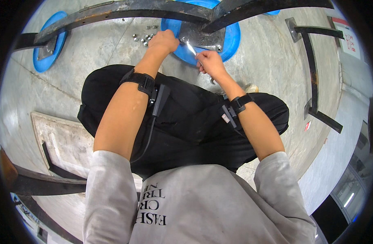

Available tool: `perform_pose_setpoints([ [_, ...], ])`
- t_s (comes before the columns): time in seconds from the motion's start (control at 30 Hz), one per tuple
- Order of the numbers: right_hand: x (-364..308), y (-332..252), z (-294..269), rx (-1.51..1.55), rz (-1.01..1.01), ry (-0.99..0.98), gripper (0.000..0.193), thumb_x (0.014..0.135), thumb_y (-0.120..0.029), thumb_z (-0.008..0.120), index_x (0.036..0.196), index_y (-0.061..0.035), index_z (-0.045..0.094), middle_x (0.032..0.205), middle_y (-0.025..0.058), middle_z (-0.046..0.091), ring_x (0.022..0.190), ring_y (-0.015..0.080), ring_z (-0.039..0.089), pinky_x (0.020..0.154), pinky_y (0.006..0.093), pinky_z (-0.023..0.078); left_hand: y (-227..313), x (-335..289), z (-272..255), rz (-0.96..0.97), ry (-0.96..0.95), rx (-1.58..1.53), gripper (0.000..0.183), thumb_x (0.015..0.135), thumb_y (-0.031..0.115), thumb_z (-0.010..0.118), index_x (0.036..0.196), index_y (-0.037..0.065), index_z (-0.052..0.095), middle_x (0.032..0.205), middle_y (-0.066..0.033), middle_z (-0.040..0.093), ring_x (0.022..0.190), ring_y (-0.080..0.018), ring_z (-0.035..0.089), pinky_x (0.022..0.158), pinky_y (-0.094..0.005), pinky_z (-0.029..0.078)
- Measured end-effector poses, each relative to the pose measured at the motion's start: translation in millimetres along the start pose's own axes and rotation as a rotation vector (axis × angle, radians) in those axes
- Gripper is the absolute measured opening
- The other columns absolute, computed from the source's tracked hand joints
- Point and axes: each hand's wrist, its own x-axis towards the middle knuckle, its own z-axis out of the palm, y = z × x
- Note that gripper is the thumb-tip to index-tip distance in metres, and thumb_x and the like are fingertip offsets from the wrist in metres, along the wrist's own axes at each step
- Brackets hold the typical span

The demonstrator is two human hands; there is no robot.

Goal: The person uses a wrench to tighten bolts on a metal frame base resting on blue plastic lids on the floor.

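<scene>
My right hand is closed around the handle of a silver wrench. The wrench's far end lies at the near left corner of a dark metal base plate, over what seems to be a bolt. That plate rests on a round blue disc on the floor. At the disc's left rim, my left hand has its fingers curled together; whatever they hold, if anything, is hidden. Beside it on the floor lie several shiny nuts or bolts. Another bolt shows at the plate's near right corner.
A black, worn metal beam crosses above the plate. On the left, a second blue disc lies under another base plate. A black metal frame stands to the right. Small metal parts lie beneath my right wrist, near a shoe.
</scene>
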Motion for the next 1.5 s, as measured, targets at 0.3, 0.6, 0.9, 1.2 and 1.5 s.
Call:
perform_pose_setpoints([
  [0.3,-13.4,-8.6,29.9,0.323,0.135,-0.009,0.023,0.086,-0.017,0.050,0.083,0.0044,0.059,0.063,0.0130,0.060,0.048,0.0193,0.059,0.042,0.0292,0.048,-0.2,3.4,2.4,-0.002,0.017,0.017,0.034,0.080,0.027,0.052,0.106,0.007,0.062,0.112,-0.0151,0.060,0.105,-0.0303,0.057,0.087,-0.0392,0.046],
  [0.6,13.3,-1.4,-5.1,-0.233,-0.023,0.008,0.028,0.084,-0.026,0.053,0.085,-0.0015,0.065,0.068,0.0113,0.063,0.057,0.0186,0.061,0.054,0.0310,0.048,-2.4,5.2,2.0,0.007,-0.029,0.008,0.035,0.080,0.027,0.052,0.107,0.007,0.061,0.112,-0.0157,0.059,0.105,-0.0309,0.056,0.088,-0.0397,0.045],
  [0.9,22.9,-13.8,-30.6,-0.355,-0.422,0.268,0.028,0.084,-0.027,0.056,0.084,-0.0003,0.065,0.066,0.0131,0.061,0.061,0.0221,0.060,0.058,0.0332,0.046,-2.0,5.8,2.3,0.007,0.008,0.007,0.036,0.080,0.027,0.053,0.109,0.007,0.061,0.115,-0.0157,0.058,0.107,-0.0309,0.055,0.089,-0.0401,0.045],
  [1.2,-5.3,3.9,12.6,0.185,0.123,-0.012,0.025,0.084,-0.019,0.054,0.079,0.0048,0.062,0.060,0.0107,0.059,0.049,0.0165,0.057,0.046,0.0289,0.047,-2.0,7.9,3.4,0.012,0.000,0.003,0.036,0.080,0.028,0.053,0.109,0.007,0.061,0.115,-0.0163,0.057,0.107,-0.0311,0.055,0.089,-0.0398,0.045],
  [1.5,-1.2,-0.7,22.2,0.370,0.222,-0.065,0.025,0.085,-0.020,0.052,0.082,0.0036,0.060,0.062,0.0090,0.058,0.049,0.0160,0.056,0.044,0.0273,0.046,-2.3,6.7,2.6,0.029,0.006,0.013,0.036,0.080,0.028,0.052,0.107,0.005,0.061,0.113,-0.0168,0.059,0.106,-0.0313,0.056,0.088,-0.0399,0.045],
])
